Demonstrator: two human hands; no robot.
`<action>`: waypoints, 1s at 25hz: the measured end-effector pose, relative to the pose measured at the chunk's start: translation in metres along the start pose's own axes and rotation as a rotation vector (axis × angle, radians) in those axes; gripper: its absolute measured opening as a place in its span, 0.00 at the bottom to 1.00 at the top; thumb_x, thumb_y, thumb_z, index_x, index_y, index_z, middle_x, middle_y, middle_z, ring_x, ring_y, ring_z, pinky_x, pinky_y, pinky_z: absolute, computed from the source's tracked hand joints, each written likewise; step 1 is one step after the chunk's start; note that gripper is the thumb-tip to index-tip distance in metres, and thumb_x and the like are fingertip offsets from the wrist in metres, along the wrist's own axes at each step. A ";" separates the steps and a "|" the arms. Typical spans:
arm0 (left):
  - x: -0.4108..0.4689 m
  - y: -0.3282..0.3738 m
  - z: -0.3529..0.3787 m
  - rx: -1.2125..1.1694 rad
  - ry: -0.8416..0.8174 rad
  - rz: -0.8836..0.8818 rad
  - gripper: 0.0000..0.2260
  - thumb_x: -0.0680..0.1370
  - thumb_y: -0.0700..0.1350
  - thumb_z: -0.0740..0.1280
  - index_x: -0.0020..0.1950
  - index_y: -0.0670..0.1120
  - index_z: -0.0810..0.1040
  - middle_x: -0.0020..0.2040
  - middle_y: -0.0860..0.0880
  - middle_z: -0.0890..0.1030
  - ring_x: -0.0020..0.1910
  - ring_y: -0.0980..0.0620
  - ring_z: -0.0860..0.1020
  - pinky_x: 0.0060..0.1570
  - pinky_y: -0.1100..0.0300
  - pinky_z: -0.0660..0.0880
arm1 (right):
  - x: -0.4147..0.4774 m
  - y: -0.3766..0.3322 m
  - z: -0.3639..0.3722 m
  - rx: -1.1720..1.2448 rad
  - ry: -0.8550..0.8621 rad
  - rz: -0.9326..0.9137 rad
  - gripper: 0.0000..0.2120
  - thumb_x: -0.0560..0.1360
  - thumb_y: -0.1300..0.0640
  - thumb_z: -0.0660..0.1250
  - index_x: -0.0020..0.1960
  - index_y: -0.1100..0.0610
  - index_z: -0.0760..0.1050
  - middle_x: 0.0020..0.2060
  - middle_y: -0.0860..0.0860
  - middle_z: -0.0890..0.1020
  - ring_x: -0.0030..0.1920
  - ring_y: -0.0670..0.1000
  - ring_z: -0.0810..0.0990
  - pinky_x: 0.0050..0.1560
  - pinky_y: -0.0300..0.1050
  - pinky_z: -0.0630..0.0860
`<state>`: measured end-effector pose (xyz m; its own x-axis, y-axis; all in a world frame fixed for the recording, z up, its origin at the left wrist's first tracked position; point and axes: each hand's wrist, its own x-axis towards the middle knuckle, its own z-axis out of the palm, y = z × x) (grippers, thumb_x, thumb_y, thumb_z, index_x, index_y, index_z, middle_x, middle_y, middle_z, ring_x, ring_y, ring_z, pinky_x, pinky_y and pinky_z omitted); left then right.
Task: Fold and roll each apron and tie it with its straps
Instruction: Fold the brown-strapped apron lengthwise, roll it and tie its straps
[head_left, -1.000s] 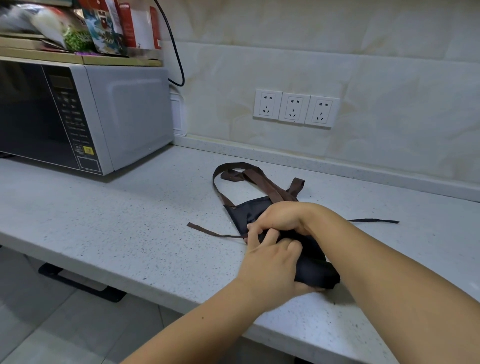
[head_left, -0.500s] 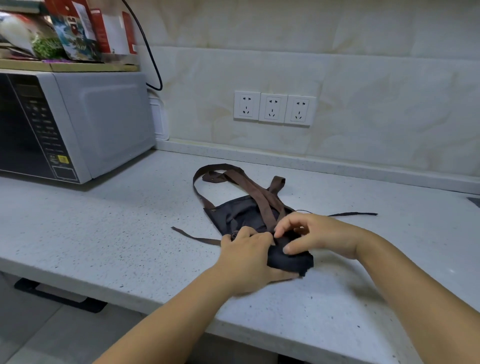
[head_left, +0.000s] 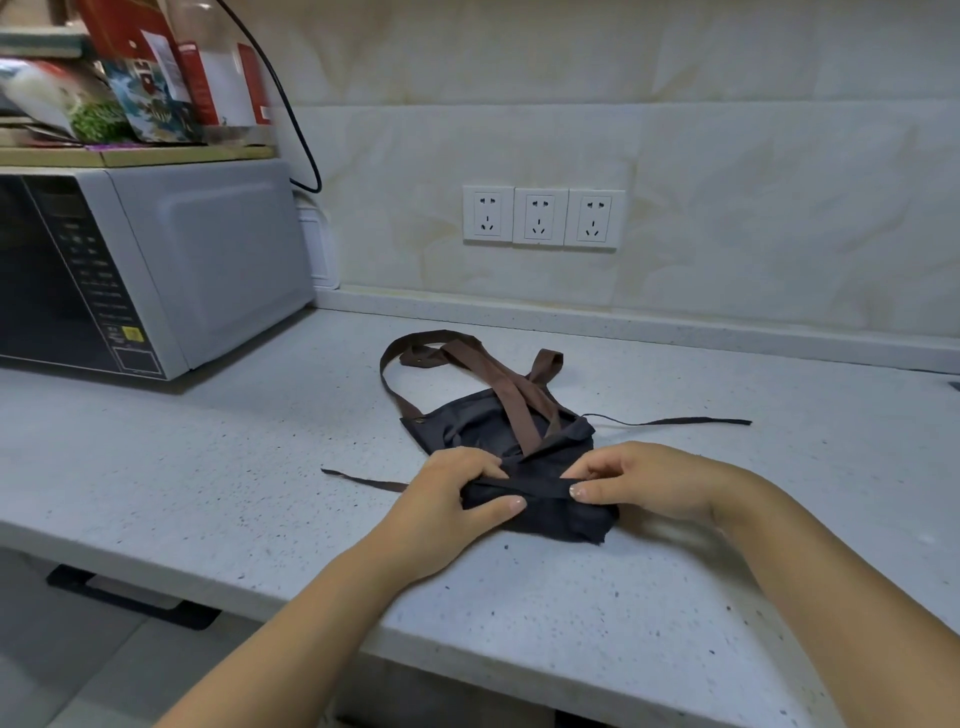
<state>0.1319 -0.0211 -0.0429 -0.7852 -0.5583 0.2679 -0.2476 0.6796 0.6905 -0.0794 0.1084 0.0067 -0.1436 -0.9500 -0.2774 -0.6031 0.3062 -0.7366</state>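
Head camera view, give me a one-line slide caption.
Both hands roll a dark apron on a speckled countertop, straps untied.

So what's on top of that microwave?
On the microwave lies a flat board carrying colourful food packets. The picture's edge cuts them off, so how far the pile goes cannot be seen.

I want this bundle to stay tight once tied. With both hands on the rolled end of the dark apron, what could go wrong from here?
1. The left hand and right hand pinch only the apron's near roll; easing off may let it unroll.
2. The brown neck strap lies loose across the unrolled part and could get rolled in.
3. The thin ties trail out to both sides, so tying likely means freeing a hand.
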 end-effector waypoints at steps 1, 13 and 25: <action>0.002 0.000 0.004 0.032 0.033 -0.002 0.10 0.75 0.56 0.70 0.51 0.52 0.80 0.55 0.63 0.75 0.59 0.64 0.69 0.59 0.70 0.63 | 0.004 0.002 0.001 -0.061 0.059 -0.013 0.05 0.77 0.50 0.68 0.51 0.45 0.81 0.49 0.41 0.83 0.51 0.42 0.80 0.59 0.41 0.73; 0.015 0.000 0.022 0.182 0.271 0.014 0.12 0.79 0.56 0.63 0.60 0.53 0.76 0.55 0.56 0.71 0.56 0.55 0.69 0.56 0.65 0.64 | 0.024 -0.014 -0.011 -0.233 0.166 -0.023 0.07 0.72 0.48 0.73 0.48 0.46 0.79 0.46 0.42 0.79 0.44 0.41 0.77 0.45 0.36 0.70; 0.057 -0.009 0.017 0.180 0.154 -0.243 0.15 0.80 0.59 0.59 0.49 0.51 0.79 0.44 0.53 0.76 0.51 0.50 0.72 0.49 0.54 0.72 | 0.042 0.010 0.010 -0.104 0.321 -0.168 0.16 0.68 0.45 0.75 0.52 0.41 0.74 0.52 0.39 0.72 0.49 0.40 0.75 0.48 0.36 0.70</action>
<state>0.0800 -0.0511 -0.0449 -0.5994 -0.7701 0.2184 -0.5236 0.5835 0.6208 -0.0836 0.0723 -0.0180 -0.2643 -0.9625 0.0613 -0.7133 0.1522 -0.6841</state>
